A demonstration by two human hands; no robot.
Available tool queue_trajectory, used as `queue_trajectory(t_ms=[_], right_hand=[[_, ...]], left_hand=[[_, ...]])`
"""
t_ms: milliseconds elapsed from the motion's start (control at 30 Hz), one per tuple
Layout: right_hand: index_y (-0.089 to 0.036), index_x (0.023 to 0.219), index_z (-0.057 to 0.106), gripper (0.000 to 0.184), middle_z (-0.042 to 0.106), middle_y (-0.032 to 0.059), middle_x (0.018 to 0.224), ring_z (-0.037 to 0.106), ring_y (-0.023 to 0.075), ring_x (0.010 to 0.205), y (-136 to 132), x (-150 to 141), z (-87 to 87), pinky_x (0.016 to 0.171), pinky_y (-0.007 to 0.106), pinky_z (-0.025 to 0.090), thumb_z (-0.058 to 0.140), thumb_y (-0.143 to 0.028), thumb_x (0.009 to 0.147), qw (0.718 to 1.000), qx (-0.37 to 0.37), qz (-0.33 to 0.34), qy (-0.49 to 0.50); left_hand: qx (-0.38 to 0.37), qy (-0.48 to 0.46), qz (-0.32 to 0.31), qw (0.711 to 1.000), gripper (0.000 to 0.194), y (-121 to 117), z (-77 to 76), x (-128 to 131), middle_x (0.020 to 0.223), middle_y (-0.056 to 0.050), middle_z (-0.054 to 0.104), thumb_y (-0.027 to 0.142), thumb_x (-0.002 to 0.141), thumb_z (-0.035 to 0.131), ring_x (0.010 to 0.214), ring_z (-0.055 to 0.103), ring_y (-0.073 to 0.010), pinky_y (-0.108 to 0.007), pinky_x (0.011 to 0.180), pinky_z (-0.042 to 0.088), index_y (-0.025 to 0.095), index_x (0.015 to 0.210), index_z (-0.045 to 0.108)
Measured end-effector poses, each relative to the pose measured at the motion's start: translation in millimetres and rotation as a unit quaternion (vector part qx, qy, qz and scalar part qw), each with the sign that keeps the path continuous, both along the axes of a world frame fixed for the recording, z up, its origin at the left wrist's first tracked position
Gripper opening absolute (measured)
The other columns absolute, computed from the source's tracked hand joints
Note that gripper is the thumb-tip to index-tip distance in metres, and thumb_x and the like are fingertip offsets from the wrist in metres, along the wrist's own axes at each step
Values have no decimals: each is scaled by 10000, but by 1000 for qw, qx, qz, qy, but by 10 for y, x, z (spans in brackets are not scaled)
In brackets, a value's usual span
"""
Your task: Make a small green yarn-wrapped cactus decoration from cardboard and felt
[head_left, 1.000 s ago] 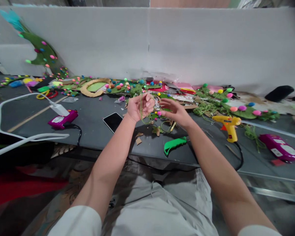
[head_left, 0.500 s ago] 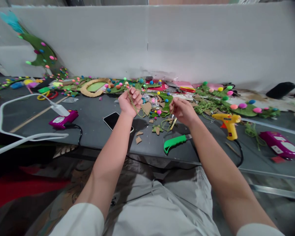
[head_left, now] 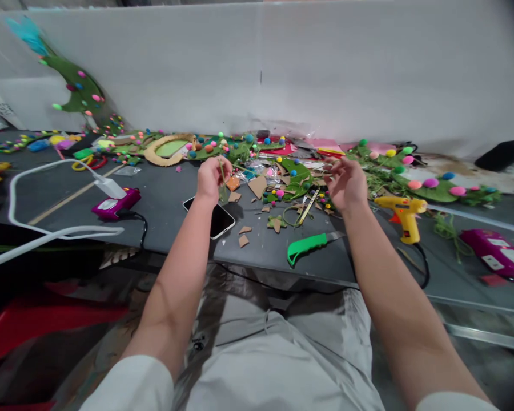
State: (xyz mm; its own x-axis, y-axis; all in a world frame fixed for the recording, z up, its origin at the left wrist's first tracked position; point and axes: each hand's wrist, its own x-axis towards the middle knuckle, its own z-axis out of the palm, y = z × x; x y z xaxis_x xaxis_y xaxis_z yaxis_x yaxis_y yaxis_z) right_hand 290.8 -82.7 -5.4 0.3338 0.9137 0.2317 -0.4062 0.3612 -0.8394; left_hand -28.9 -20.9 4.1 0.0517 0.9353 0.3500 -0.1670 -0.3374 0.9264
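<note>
Over the back of the phone (head_left: 223, 221), my left hand (head_left: 214, 178) is closed on a strand of green yarn (head_left: 223, 185), which dangles below the fingers. To the right, my right hand (head_left: 346, 185) is raised above the table with its fingers apart, and I see nothing in it. Between the hands lie cardboard scraps (head_left: 257, 186), pom-poms and a small green piece with cardboard on it (head_left: 276, 223). A green-handled knife (head_left: 310, 246) rests near the table's front edge, its blade pointing at my right forearm.
At right are a yellow glue gun (head_left: 401, 212), a purple power socket (head_left: 494, 253) and tangled green yarn. A second purple socket (head_left: 116, 204) with a white cable sits at left. Green leaf shapes with pom-poms and a cardboard ring (head_left: 160, 161) line the back, before a white panel (head_left: 154, 68).
My hands have moved apart: the right went outward and its fingers opened, the left shifted left with the yarn. The camera view has shifted slightly.
</note>
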Motion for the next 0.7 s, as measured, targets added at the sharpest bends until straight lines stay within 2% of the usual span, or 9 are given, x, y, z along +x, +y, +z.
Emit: queue_trajectory(t_ms=[67,133,200,233,300,367,433,533,700], right_hand=[[-218,593,470,368,680,-1,865,661,139,846,-32,14,43,693,262,547,676,-426,817,999,21,24,19],[-228,590,453,374,636,-8,749,653,146,799,-85,31,103,721,292,553,673,-423,821,997,29,64,36],[-234,585,435,385,504,-36,591,569,120,620,-148,54,165,675,290,532,691,-400,820,994,37,94,45],[-237,582,430,392,426,-52,542,485,104,528,-180,68,191,627,281,506,697,-390,823,993,43,103,46],[-246,596,459,370,330,-70,509,294,86,420,-235,105,227,523,277,421,683,-399,848,992,52,109,31],[-268,659,544,302,380,-67,531,194,91,404,-275,147,238,470,301,332,636,-442,888,995,46,89,-13],[-297,768,631,233,527,-49,632,170,98,413,-299,180,228,457,321,269,595,-476,913,995,35,60,-68],[-322,926,686,162,631,-48,787,127,77,419,-312,177,194,433,307,176,672,-469,859,989,36,65,-130],[-290,1134,695,428,663,-41,761,185,40,401,-306,50,148,403,261,113,807,-452,754,962,15,177,-206]], left_hand=[[28,171,34,984,164,-37,-5,-125,594,-38,533,213,700,509,567,455,-141,-269,535,312,182,567,600],[42,310,88,946,100,-102,4,-191,708,-45,621,132,613,543,693,525,-172,-292,629,380,184,595,627],[59,313,120,940,106,-229,29,-160,817,-46,660,111,620,533,777,569,-186,-311,702,424,182,648,606],[69,291,103,949,88,-319,42,-110,828,-47,667,117,647,530,786,585,-185,-311,712,436,179,664,590],[90,328,-6,940,79,-528,60,33,807,-41,670,148,702,555,774,608,-186,-309,710,453,180,717,625],[88,415,-157,892,147,-713,45,188,903,-48,699,210,774,595,821,634,-196,-311,731,467,198,869,707],[116,488,-217,837,258,-809,-10,315,1093,-75,688,285,786,671,915,644,-225,-322,753,462,230,1029,738],[140,537,-212,805,345,-762,-135,426,1172,-97,665,365,805,709,1002,634,-269,-331,762,436,240,1126,730],[92,499,-237,829,294,-550,-249,489,878,-46,676,369,660,851,753,615,-208,-294,631,399,224,890,737]])
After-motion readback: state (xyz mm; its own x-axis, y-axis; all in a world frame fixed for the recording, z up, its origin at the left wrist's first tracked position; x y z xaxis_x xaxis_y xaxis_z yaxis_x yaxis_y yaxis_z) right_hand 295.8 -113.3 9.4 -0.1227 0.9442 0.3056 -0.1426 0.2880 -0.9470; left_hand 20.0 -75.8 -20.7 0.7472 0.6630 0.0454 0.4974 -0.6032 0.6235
